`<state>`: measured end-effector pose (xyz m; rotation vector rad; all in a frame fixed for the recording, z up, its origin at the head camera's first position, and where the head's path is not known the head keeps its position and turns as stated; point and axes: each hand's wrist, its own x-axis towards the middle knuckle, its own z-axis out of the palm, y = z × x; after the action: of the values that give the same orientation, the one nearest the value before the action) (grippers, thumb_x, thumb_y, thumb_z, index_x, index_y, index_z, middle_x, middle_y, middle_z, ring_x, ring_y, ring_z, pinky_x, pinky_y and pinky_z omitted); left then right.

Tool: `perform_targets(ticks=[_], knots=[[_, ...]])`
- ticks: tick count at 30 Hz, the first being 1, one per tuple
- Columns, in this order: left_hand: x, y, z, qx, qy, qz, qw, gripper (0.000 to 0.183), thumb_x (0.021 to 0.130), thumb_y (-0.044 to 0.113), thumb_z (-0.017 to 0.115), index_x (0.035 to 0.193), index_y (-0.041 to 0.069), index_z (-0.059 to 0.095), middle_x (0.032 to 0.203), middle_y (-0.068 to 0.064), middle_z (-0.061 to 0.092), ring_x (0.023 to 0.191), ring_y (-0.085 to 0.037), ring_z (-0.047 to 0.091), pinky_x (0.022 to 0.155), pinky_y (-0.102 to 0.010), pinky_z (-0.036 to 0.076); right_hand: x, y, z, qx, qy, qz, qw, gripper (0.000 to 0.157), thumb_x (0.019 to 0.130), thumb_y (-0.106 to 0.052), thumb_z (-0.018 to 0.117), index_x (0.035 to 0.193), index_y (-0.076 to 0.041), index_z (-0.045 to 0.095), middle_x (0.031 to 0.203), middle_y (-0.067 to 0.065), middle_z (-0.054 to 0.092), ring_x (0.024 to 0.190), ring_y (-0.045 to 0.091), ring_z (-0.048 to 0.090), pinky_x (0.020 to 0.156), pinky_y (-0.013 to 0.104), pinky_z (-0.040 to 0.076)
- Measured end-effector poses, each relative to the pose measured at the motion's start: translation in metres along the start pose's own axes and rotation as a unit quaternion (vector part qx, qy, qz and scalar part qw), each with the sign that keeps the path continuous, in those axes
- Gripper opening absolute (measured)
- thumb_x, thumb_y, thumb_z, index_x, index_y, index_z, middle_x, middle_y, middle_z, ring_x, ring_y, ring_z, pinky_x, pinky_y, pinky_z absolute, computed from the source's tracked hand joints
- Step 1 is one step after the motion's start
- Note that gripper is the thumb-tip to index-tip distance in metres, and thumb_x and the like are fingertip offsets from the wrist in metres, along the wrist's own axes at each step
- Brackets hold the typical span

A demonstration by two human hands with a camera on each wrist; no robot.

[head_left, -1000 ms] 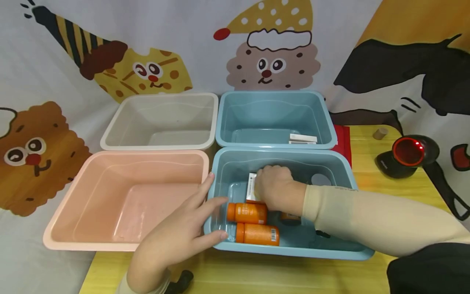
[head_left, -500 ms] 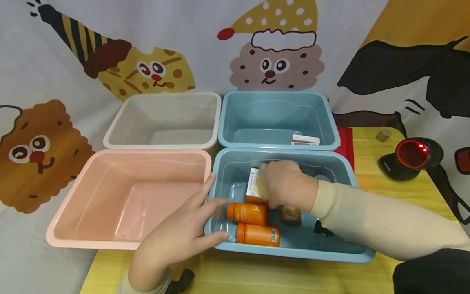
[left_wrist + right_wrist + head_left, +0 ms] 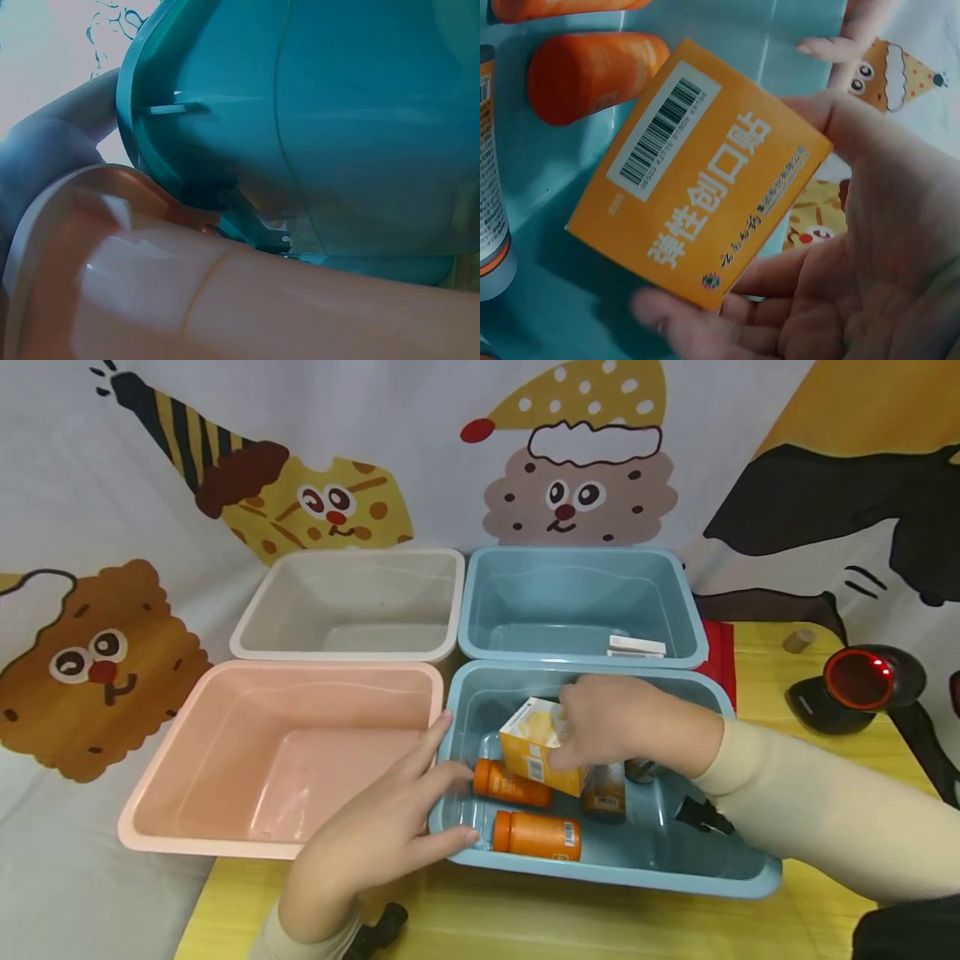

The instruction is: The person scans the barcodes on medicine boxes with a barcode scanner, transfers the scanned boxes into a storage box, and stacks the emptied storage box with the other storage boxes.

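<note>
My right hand (image 3: 615,722) grips a yellow-orange carton (image 3: 534,745) with a barcode and lifts it above the floor of the near blue bin (image 3: 607,875). The right wrist view shows the carton (image 3: 697,172) pinched between thumb and fingers, barcode up. Two orange bottles (image 3: 512,782) (image 3: 537,835) lie on the bin floor below it, and a third bottle (image 3: 604,789) stands beside them. My left hand (image 3: 375,839) holds the bin's left rim, fingers spread over the edge. The left wrist view shows only the blue bin wall (image 3: 337,135) and the pink bin (image 3: 187,292).
A pink bin (image 3: 195,839) sits left of the near blue bin. Behind stand a white bin (image 3: 345,652) and a second blue bin (image 3: 577,656) holding a small white box (image 3: 636,647). A barcode scanner (image 3: 855,689) with a red light stands at the right on the yellow table (image 3: 817,910).
My right hand has lifted the carton off the bin floor and tilted it so its barcode faces up. The left hand has stayed on the rim.
</note>
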<state>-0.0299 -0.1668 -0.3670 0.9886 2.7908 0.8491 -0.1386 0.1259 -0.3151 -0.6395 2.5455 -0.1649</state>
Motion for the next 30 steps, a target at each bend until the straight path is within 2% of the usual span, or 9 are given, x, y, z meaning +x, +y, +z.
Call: perform_targets(ticks=[2,6,9,13,16,20,24,27,30], knots=[[0.001,0.001,-0.001,-0.001,-0.003,-0.006,1.0,0.052,0.098,0.06,0.071,0.131,0.02,0.065,0.177,-0.016,0.012,0.161,-0.03,0.021,0.121,-0.052,0.037,-0.005,0.002,-0.003,0.024,0.0,-0.014,1.0,0.047,0.078,-0.05,0.08,0.101,-0.01,0.069,0.082,0.001,0.065,0.069,0.02,0.061,0.056,0.033,0.051],[0.001,0.003,-0.003,-0.004,-0.008,-0.018,0.9998,0.051,0.097,0.055,0.075,0.131,0.02,0.065,0.178,-0.015,0.008,0.16,-0.032,0.025,0.121,-0.053,0.037,-0.015,0.007,-0.009,0.078,-0.009,-0.041,0.996,0.058,0.081,-0.052,0.079,0.116,-0.006,0.072,0.095,0.001,0.069,0.081,0.02,0.064,0.062,0.032,0.057],[0.0,0.004,-0.004,-0.006,-0.011,-0.021,0.9997,0.049,0.096,0.055,0.075,0.13,0.02,0.065,0.178,-0.015,0.006,0.159,-0.033,0.026,0.12,-0.053,0.038,-0.021,0.012,-0.013,0.091,-0.001,-0.055,0.994,0.061,0.08,-0.051,0.081,0.12,-0.006,0.072,0.102,0.001,0.068,0.089,0.021,0.062,0.066,0.033,0.058],[0.0,0.005,-0.003,-0.008,-0.01,-0.019,0.9997,0.046,0.096,0.053,0.076,0.127,0.021,0.065,0.178,-0.015,0.006,0.16,-0.033,0.024,0.12,-0.053,0.038,-0.027,0.022,-0.018,0.072,0.04,-0.054,0.995,0.06,0.074,-0.045,0.086,0.12,-0.009,0.074,0.106,0.002,0.066,0.095,0.023,0.059,0.068,0.034,0.058],[0.0,0.004,-0.002,-0.009,-0.01,-0.015,0.9998,0.044,0.097,0.051,0.076,0.127,0.021,0.065,0.178,-0.016,0.007,0.16,-0.032,0.023,0.12,-0.053,0.038,-0.034,0.033,-0.021,0.078,0.071,-0.056,0.993,0.062,0.07,-0.037,0.09,0.123,-0.008,0.072,0.109,0.002,0.066,0.098,0.023,0.058,0.071,0.035,0.058],[-0.001,0.003,-0.002,-0.005,-0.009,-0.012,0.9999,0.046,0.097,0.052,0.075,0.128,0.02,0.066,0.178,-0.017,0.008,0.161,-0.03,0.021,0.119,-0.052,0.039,-0.05,0.052,-0.028,0.12,0.099,-0.087,0.984,0.071,0.067,-0.024,0.094,0.13,-0.008,0.065,0.117,0.002,0.064,0.099,0.023,0.058,0.074,0.037,0.057],[0.0,0.003,-0.002,-0.003,-0.008,-0.009,0.9999,0.047,0.097,0.052,0.075,0.129,0.019,0.065,0.177,-0.018,0.012,0.161,-0.029,0.019,0.12,-0.052,0.038,-0.07,0.079,-0.037,0.165,0.119,-0.136,0.97,0.085,0.065,-0.013,0.098,0.139,-0.011,0.057,0.128,0.001,0.061,0.104,0.022,0.059,0.079,0.037,0.058],[0.0,0.003,-0.002,-0.005,-0.009,-0.011,0.9999,0.045,0.097,0.05,0.076,0.129,0.019,0.065,0.177,-0.018,0.011,0.161,-0.029,0.019,0.121,-0.051,0.037,-0.084,0.103,-0.042,0.186,0.147,-0.161,0.958,0.096,0.064,-0.004,0.097,0.149,-0.011,0.052,0.132,-0.001,0.06,0.106,0.02,0.06,0.082,0.029,0.059],[0.0,0.004,-0.002,-0.006,-0.012,-0.014,0.9998,0.042,0.098,0.049,0.076,0.127,0.02,0.066,0.178,-0.016,0.008,0.161,-0.03,0.02,0.121,-0.051,0.038,-0.098,0.131,-0.043,0.176,0.19,-0.157,0.953,0.101,0.065,0.003,0.095,0.155,-0.014,0.051,0.134,-0.004,0.06,0.103,0.015,0.062,0.083,0.019,0.056]])
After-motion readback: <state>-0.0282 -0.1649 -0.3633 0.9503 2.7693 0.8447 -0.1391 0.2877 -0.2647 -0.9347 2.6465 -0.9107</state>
